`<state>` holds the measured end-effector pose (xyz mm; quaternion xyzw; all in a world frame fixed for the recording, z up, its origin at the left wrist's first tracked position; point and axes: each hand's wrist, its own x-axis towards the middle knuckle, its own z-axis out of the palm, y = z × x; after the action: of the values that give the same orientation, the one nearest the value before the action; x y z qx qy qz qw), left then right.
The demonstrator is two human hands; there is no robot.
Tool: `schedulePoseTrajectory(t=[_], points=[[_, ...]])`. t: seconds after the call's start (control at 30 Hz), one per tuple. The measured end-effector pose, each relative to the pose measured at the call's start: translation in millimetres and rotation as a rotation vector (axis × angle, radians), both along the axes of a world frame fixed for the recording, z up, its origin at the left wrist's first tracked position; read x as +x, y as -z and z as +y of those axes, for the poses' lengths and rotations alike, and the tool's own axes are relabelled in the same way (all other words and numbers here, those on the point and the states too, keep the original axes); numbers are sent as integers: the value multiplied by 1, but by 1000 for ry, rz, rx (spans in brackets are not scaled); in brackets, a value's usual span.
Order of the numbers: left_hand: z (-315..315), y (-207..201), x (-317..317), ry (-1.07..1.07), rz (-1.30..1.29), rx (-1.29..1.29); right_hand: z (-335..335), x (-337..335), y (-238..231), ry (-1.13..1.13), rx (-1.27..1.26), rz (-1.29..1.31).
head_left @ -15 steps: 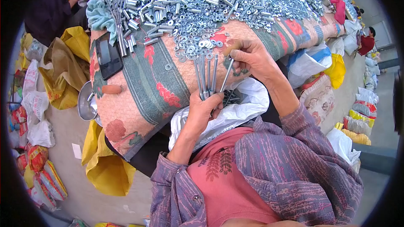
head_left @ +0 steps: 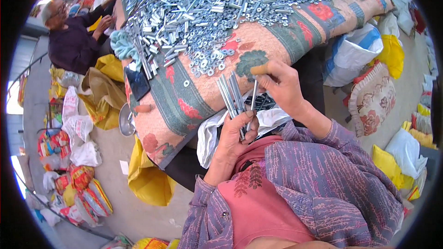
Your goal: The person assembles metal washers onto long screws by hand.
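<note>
A bunch of slim silvery metal rods (head_left: pixel 232 94) stands up out of my left hand (head_left: pixel 235 133), its fingers closed round their lower ends. One more metal rod (head_left: pixel 254 96) rises from the same hand, apart from the bunch and nearly upright. At its upper end is my right hand (head_left: pixel 285 87), thumb and forefinger pinching it; an orange cover (head_left: pixel 260 69) sits on one fingertip. Beneath both hands a white sack (head_left: pixel 208 139) lies open at my lap, with dark pieces inside that are partly hidden. Loose washers (head_left: pixel 212 62) lie on the flowered cloth (head_left: pixel 194 87) beyond my left hand.
A large heap of metal tubes, washers and rods (head_left: pixel 221 4) covers the far part of the table. To the left are a black phone (head_left: pixel 137 83), a teal cloth (head_left: pixel 123 45) and a metal bowl (head_left: pixel 125 122). A person (head_left: pixel 69 41) sits at the far left. Sacks stand around.
The view has swung, shifting the table toward the right and bringing the other person into view. My right hand's rod has come down to my left hand, and the bunch tilts more to the left.
</note>
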<state>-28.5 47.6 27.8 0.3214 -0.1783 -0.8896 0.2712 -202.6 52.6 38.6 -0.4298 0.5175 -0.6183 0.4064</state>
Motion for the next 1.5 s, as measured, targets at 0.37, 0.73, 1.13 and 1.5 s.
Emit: schedulePoseTrajectory(t=[0.37, 0.73, 1.13, 1.5], points=[[-17, 1, 13, -112, -34, -80, -79, -75, 13, 246, -7, 918], [-5, 3, 13, -97, -184, -56, -115, -108, 29, 360, -15, 1311], [-5, 8, 11, 12, -236, -180, -34, -30, 0, -391, 177, -98], [-20, -6, 13, 121, -214, -181, -20, -25, -7, -499, 366, -303]])
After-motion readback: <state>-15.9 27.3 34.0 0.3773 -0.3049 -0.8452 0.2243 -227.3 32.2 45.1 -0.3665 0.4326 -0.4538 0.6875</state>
